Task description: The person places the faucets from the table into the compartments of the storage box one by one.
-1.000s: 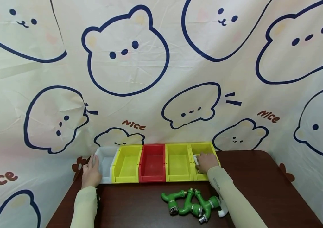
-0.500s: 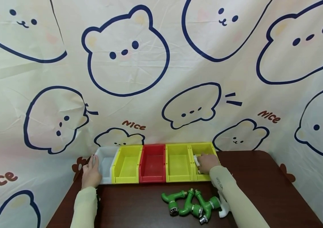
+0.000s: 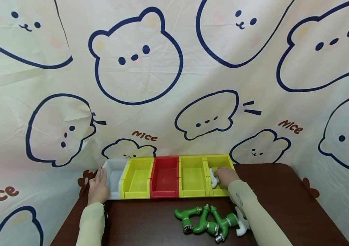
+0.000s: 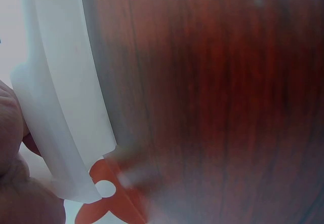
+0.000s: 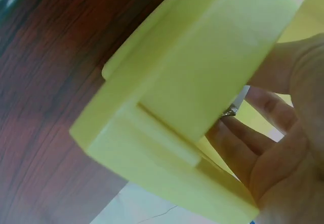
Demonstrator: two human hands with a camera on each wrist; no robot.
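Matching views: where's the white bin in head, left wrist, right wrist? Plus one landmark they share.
Head: white bin left of centre, lower half, leftmost in its row, left hand at its left side.
Left wrist: white bin on the left, slanting from the top edge toward the bottom.
Right wrist: not in it.
Shared landmark: dark wooden table; lower part in head, right side in left wrist, upper left in right wrist.

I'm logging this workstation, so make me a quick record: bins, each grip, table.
Bins: one row: white bin, yellow bin, red bin, two more yellow bins
Left grip: at white bin's left side
Right grip: inside rightmost yellow bin, at a white tap; hold unclear
Table: three green taps, another white one beside them
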